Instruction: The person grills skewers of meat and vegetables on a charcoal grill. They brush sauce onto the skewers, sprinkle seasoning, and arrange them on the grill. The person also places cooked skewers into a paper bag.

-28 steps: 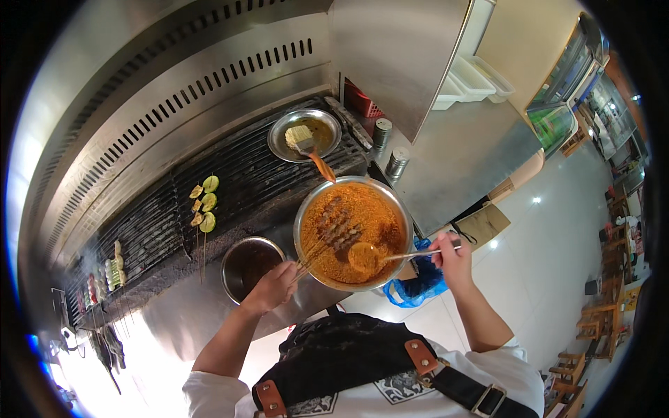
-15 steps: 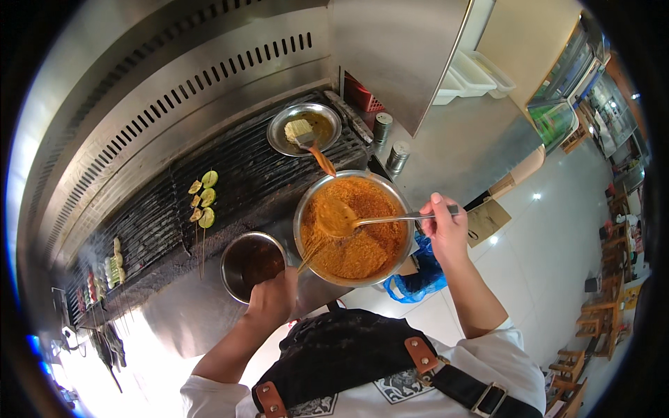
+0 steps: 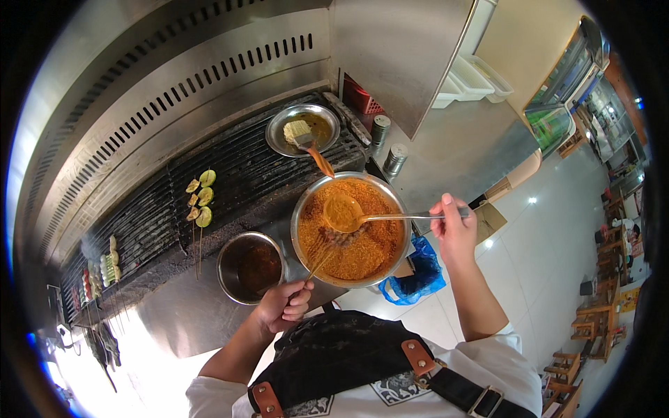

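A wide metal bowl [image 3: 301, 221] full of orange-brown spice powder stands at the grill's near edge. My right hand [image 3: 454, 226] grips a long metal spoon [image 3: 376, 217] by its handle; the spoon's bowl is heaped with powder over the bowl's far left part. My left hand [image 3: 284, 306] holds a bundle of skewers [image 3: 322, 256] by their sticks, with the meat ends lying in the powder near the bowl's middle.
A smaller metal bowl [image 3: 224, 268] of dark sauce sits left of the spice bowl. A plate [image 3: 278, 136] with a brush lies on the grill [image 3: 230, 167]. Vegetable skewers [image 3: 200, 198] cook further left. Two metal shakers [image 3: 387, 143] stand at the right, a blue bag [image 3: 422, 269] below.
The spoon has lifted from the bowl's near right side and swung to its far left, loaded with powder. My left hand drew back slightly toward me with the skewers.
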The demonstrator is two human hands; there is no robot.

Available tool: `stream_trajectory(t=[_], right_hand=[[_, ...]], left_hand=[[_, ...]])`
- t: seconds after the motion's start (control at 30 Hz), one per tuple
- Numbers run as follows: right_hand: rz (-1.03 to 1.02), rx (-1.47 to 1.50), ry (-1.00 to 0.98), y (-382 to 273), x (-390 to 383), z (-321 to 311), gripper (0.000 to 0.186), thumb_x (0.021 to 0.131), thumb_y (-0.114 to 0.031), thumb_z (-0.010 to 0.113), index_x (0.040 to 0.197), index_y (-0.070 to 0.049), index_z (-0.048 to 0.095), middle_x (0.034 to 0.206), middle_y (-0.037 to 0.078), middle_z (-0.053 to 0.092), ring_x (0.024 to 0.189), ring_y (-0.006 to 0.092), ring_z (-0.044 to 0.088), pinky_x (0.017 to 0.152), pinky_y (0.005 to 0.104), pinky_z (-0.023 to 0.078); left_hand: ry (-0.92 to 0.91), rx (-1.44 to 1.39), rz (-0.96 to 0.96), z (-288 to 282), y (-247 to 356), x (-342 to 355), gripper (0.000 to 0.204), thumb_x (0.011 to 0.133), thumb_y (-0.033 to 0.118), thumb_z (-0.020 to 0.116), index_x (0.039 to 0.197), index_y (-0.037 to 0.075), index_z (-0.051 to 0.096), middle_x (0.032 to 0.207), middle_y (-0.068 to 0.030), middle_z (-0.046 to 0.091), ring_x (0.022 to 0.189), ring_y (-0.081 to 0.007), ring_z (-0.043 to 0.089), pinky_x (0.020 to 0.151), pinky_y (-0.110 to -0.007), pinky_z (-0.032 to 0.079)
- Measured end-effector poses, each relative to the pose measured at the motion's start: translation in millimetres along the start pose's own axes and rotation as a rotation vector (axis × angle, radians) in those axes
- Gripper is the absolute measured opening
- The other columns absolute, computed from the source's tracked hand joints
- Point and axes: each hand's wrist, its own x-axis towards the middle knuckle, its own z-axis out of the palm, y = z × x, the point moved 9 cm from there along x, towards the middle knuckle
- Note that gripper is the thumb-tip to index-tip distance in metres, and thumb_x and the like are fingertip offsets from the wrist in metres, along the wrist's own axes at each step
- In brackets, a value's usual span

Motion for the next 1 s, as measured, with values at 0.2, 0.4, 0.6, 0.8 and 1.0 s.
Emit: stream_trajectory(t=[0.2,0.4,0.6,0.8,1.0], right_hand=[[-0.005,-0.03,0.115,2.2,2.5,-27.3,0.033,0.092,-0.028,0.057,0.073,-0.002,0.058,0.056,0.001,0.049,0.047,0.0067,0.043,0.043,0.0192,0.031],[-0.12,-0.025,0.136,-14.8,8.7,-50.8,0.032,0.092,-0.028,0.057,0.074,-0.002,0.058,0.059,0.002,0.05,0.047,0.0062,0.042,0.043,0.02,0.031],[-0.095,-0.08,0.2,2.2,7.9,-71.6,0.029,0.093,-0.027,0.055,0.076,-0.003,0.056,0.063,0.001,0.052,0.046,0.0046,0.039,0.04,0.019,0.025],[0.004,-0.155,0.12,32.6,-4.6,-64.6,0.032,0.095,-0.028,0.052,0.071,-0.006,0.054,0.054,-0.003,0.043,0.043,0.0034,0.035,0.039,0.0179,0.023],[0.054,-0.225,0.0,58.4,-15.0,-36.6,0.031,0.094,-0.027,0.054,0.071,-0.005,0.055,0.056,-0.002,0.048,0.046,0.0041,0.042,0.042,0.018,0.03]], left_hand=[[0.388,1.619,0.802,39.3,57.9,-24.0,0.018,0.092,0.019,0.046,0.091,0.002,0.051,0.074,-0.0185,0.062,0.06,-0.0324,0.06,0.052,-0.041,0.048],[0.637,1.983,0.489,57.5,65.6,-49.7,0.013,0.09,0.015,0.046,0.086,0.004,0.052,0.073,-0.0205,0.063,0.068,-0.0378,0.062,0.06,-0.047,0.05],[0.731,1.68,0.646,43.3,83.4,-122.6,0.011,0.092,0.011,0.047,0.094,0.002,0.054,0.072,-0.0154,0.061,0.064,-0.031,0.06,0.06,-0.038,0.047],[1.198,0.975,0.839,-68.7,94.1,-226.9,0.013,0.093,0.013,0.047,0.092,0.006,0.058,0.068,-0.0026,0.049,0.061,-0.0122,0.046,0.057,-0.027,0.038],[1.381,0.65,0.77,-165.7,120.8,-234.5,0.014,0.094,0.016,0.046,0.097,0.006,0.057,0.073,-0.0028,0.049,0.067,-0.0119,0.046,0.062,-0.029,0.04]])
